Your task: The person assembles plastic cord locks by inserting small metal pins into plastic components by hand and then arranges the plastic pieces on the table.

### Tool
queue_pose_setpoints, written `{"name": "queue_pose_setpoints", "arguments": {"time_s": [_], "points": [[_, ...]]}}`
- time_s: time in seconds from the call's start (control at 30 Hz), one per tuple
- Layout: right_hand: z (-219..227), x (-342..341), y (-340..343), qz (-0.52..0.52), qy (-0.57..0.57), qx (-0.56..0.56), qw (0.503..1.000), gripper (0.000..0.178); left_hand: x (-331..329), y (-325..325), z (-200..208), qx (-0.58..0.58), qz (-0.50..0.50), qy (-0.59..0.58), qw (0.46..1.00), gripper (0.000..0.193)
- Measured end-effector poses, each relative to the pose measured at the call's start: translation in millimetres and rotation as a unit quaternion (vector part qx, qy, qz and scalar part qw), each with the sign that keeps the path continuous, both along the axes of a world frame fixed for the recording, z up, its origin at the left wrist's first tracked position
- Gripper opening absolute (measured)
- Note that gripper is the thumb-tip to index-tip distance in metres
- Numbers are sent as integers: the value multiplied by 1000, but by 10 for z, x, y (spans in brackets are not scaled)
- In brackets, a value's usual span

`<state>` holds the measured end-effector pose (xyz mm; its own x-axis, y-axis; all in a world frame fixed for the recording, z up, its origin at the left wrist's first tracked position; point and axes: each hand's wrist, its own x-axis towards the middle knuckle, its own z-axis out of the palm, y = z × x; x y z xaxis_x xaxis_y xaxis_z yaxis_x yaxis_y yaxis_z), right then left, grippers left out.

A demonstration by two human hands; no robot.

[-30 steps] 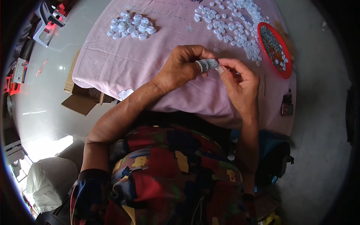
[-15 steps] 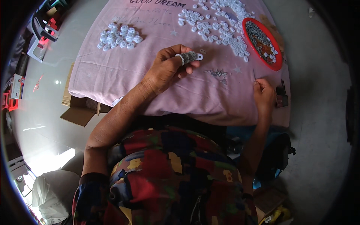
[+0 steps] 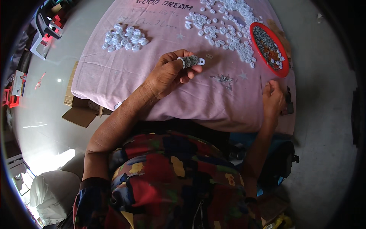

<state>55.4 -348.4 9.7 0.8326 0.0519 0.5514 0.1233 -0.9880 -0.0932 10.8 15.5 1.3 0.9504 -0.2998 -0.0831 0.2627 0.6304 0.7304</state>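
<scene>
My left hand (image 3: 167,72) is closed around a small white plastic piece (image 3: 201,61) with a round hole, its end sticking out past the fingertips. A grey knitted finger sleeve (image 3: 188,62) covers one finger of that hand. Near the table's right edge, my right hand (image 3: 273,100) is curled with its fingertips together; what they hold, if anything, I cannot make out. Between the hands, a small heap of grey metal screws (image 3: 222,79) lies on the pink cloth (image 3: 183,101). One loose light piece (image 3: 209,56) rests just beyond my left hand.
White oval plastic pieces (image 3: 228,32) spread across the far right, with a smaller pile (image 3: 126,38) at the far left. A red oval tray (image 3: 254,42) holds metal screws and a few white pieces. Dark objects (image 3: 288,103) sit beside my right hand; a cardboard box (image 3: 81,117) stands below left.
My right hand has shifted slightly right, toward the dark objects at the edge. The thin stick-like thing seen upright at its fingertips is no longer clear. My left hand keeps its hold.
</scene>
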Motion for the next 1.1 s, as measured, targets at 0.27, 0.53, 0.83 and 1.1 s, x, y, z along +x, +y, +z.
{"name": "queue_pose_setpoints", "arguments": {"time_s": [0.27, 0.53, 0.83, 1.1], "points": [[83, 60, 98, -23, 149, -53, 987, 16, -18, -42, 21, -14, 11, 39, 999, 27], [38, -36, 431, 72, 71, 304, 947, 8, -16, -18, -3, -25, -39, 41, 998, 31], [241, -363, 1337, 286, 171, 660, 674, 11, 1, -66, -4, -55, -81, 18, 995, 27], [255, -327, 1598, 377, 101, 589, 707, 7, 15, -130, -23, 10, -80, -10, 997, 30]]}}
